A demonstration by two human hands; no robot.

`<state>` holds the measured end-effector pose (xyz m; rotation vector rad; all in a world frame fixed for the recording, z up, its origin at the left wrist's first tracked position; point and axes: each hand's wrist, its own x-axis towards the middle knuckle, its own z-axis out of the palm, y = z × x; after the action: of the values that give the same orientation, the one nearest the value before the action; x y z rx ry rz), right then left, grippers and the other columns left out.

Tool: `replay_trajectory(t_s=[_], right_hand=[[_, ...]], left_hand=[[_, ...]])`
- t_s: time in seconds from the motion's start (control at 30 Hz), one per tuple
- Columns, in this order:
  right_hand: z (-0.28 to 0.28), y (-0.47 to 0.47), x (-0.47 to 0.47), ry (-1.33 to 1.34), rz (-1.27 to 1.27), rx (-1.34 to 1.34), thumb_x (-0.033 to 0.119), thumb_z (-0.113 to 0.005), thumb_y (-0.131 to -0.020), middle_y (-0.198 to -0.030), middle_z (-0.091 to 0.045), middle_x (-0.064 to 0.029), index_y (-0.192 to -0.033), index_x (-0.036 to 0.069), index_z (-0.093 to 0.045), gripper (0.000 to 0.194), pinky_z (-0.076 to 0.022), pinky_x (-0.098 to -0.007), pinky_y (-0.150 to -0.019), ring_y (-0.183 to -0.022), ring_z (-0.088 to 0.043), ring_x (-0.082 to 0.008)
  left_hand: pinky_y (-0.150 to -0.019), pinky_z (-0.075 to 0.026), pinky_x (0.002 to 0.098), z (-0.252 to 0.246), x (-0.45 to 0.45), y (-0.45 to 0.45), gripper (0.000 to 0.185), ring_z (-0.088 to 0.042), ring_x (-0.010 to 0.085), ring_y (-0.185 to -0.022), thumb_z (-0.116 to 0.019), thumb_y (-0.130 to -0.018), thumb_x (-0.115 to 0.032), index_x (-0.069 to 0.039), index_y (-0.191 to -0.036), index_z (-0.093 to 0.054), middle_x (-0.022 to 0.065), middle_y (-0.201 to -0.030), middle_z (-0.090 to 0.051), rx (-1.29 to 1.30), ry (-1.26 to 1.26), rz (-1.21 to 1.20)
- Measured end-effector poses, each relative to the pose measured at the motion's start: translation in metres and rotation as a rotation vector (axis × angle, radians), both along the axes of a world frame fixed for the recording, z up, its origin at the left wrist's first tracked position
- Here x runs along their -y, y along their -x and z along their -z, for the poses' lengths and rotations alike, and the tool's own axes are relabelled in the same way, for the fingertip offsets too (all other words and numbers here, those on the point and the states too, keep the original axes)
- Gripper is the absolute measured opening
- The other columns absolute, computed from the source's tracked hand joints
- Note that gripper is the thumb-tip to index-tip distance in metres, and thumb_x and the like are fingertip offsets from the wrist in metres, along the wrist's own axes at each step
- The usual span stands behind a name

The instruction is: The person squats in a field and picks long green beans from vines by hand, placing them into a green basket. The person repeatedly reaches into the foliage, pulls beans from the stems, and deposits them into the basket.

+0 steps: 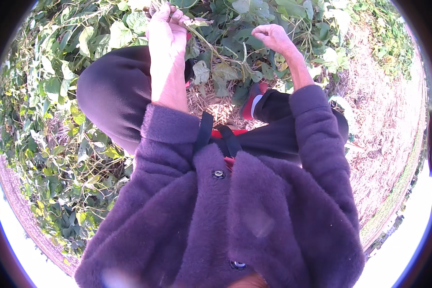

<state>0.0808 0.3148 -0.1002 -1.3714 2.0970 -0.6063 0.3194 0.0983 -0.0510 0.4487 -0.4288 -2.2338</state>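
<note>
At the top of the view my left hand is turned palm up, its fingers closed around a small bunch of brownish plant stems or pods. What exactly is in the bunch is too blurred to tell. A pale green vine stem runs from beside this hand down to the right. My right hand is above the leafy vines, fingers curled in, and nothing shows in them. Drooping, partly withered leaves hang between the two hands.
My bent knee presses close to dense vines on the left. A red and grey shoe stands on dry straw below the hands. A straw-covered strip runs along the right, with more green plants beyond.
</note>
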Motion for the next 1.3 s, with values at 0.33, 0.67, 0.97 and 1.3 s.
replay_trajectory(t_s=[0.33,0.67,0.97,1.3], right_hand=[[-0.042,-0.048,-0.017,0.021,-0.068,0.602,0.022,-0.058,-0.095,-0.112,-0.067,0.0009,-0.124,0.009,-0.065,0.033,-0.0475,-0.0223,-0.074,-0.096,-0.059,-0.0079],[-0.04,-0.011,-0.036,-0.043,0.056,-0.223,0.02,-0.057,-0.088,-0.111,-0.069,-0.008,-0.116,0.01,-0.066,0.032,-0.0536,-0.0378,-0.075,-0.089,-0.067,-0.0256],[-0.035,-0.003,0.061,0.038,-0.107,-0.781,0.01,-0.061,-0.083,-0.134,-0.049,-0.0105,-0.123,0.013,-0.057,0.041,-0.0514,-0.0423,-0.092,-0.115,-0.055,-0.0315],[0.054,0.017,0.072,-0.318,-0.229,-0.702,0.008,-0.063,-0.082,-0.124,-0.052,-0.0132,-0.129,0.013,-0.051,0.048,-0.0535,-0.0384,-0.084,-0.104,-0.061,-0.0296]], left_hand=[[-0.059,-0.036,0.029,-0.005,0.006,-0.005,0.011,-0.041,0.0145,-0.064,-0.048,-0.099,-0.009,0.001,-0.096,-0.049,0.0064,-0.079,-0.05,-0.167,-0.129,0.042],[-0.05,-0.036,0.0219,-0.073,0.02,-0.022,0.015,-0.04,0.0089,-0.054,-0.05,-0.098,-0.007,0.006,-0.097,-0.057,0.0056,-0.079,-0.057,0.357,0.319,-0.101],[-0.048,-0.041,0.0228,-0.069,-0.041,0.022,0.006,-0.051,0.0092,-0.058,-0.063,-0.092,-0.006,0.0,-0.094,-0.062,0.0065,-0.079,-0.062,0.415,0.469,-0.111],[-0.053,-0.042,0.023,-0.046,-0.009,0.012,0.017,-0.05,0.0091,-0.064,-0.056,-0.096,-0.009,-0.005,-0.113,-0.058,0.0016,-0.085,-0.058,0.461,0.45,-0.215]])
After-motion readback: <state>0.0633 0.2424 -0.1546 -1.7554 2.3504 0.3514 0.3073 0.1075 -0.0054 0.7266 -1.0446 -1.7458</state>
